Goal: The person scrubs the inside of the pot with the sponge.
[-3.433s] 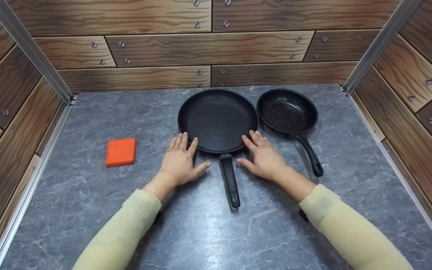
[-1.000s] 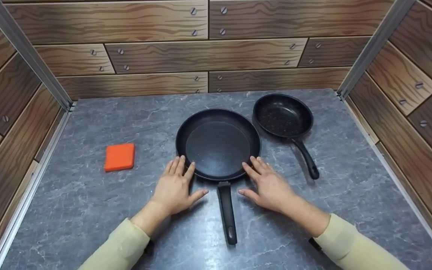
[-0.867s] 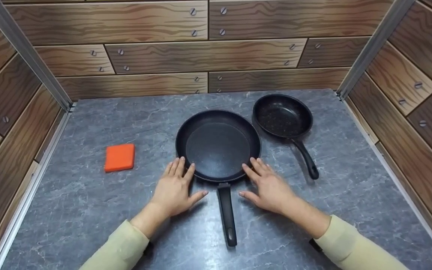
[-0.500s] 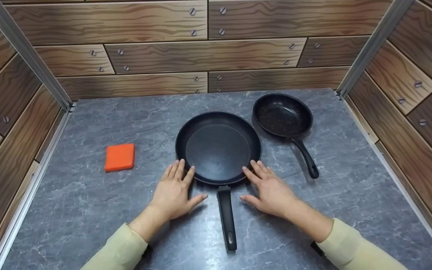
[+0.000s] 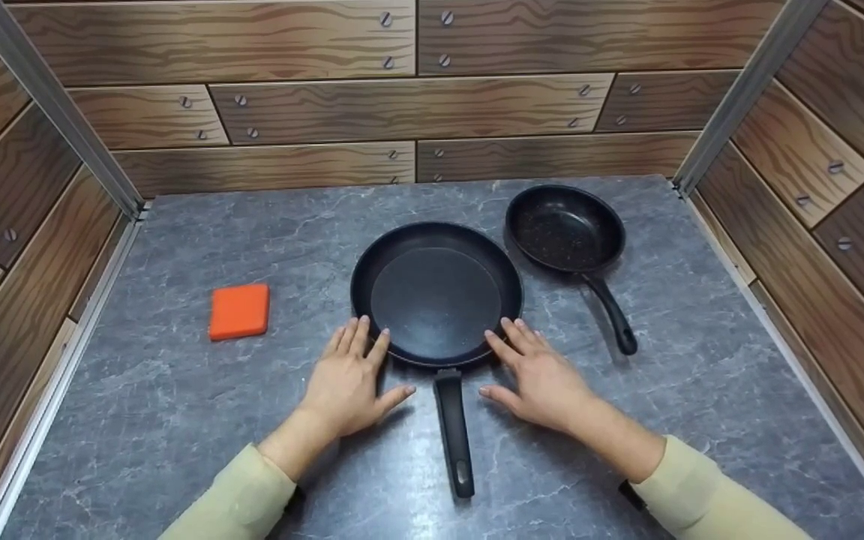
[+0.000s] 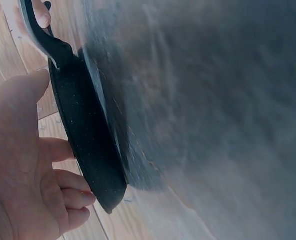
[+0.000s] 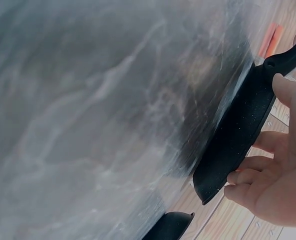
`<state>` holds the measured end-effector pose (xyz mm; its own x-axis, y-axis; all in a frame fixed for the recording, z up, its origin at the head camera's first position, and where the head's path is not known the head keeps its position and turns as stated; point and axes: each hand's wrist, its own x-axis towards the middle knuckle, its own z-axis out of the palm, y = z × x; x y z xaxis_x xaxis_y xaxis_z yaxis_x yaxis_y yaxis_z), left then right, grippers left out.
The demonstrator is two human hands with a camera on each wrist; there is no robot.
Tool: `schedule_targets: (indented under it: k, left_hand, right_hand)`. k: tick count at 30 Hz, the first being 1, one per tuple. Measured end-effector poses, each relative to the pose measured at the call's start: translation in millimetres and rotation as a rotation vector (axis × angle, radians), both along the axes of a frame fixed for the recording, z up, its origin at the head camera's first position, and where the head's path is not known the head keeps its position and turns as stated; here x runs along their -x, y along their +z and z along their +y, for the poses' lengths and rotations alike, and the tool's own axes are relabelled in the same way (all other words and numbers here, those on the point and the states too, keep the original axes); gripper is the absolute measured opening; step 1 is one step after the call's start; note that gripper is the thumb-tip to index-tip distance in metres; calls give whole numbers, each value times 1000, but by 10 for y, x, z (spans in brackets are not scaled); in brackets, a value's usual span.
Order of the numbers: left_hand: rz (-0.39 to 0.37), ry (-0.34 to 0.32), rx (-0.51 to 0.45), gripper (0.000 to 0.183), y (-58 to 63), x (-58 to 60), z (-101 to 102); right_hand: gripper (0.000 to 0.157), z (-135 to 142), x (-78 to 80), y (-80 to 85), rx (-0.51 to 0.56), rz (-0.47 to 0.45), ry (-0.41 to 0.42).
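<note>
A large black frying pan (image 5: 436, 292) sits in the middle of the table, its handle (image 5: 454, 435) pointing to the near side. My left hand (image 5: 346, 382) rests its straight, spread fingers on the pan's near-left rim, thumb held out toward the handle. On the near-right rim lie the fingers of my right hand (image 5: 541, 379), also extended. Both wrist views show the pan's dark speckled outer wall (image 6: 85, 125) against the fingers, seen from the side. Neither hand grips the handle.
A smaller black frying pan (image 5: 565, 229) stands behind and to the right, handle angled toward the near right. An orange square block (image 5: 240, 311) lies at the left. Wood-patterned walls (image 5: 312, 109) bound the grey marbled table (image 5: 154, 427) at back and sides.
Compared with the oldest frame, the large pan and both hands have come nearer, leaving the pan apart from the smaller one. Over the last half second they have barely moved.
</note>
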<state>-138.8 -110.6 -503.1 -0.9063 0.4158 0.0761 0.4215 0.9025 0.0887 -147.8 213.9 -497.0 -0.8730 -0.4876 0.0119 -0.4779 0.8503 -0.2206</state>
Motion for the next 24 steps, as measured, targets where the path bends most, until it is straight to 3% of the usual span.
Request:
schedule_targets:
  k: [9, 19, 24]
  left_hand:
    - [-25, 8, 31, 102, 26, 5, -21]
    - [-1, -2, -41, 97, 121, 35, -112]
    - [20, 40, -60, 95, 216, 126, -317]
  right_hand:
    - [86, 4, 19, 1, 87, -22, -33]
    - [75, -15, -146, 50, 406, 59, -162]
    - [67, -61, -230, 108, 561, -36, -249]
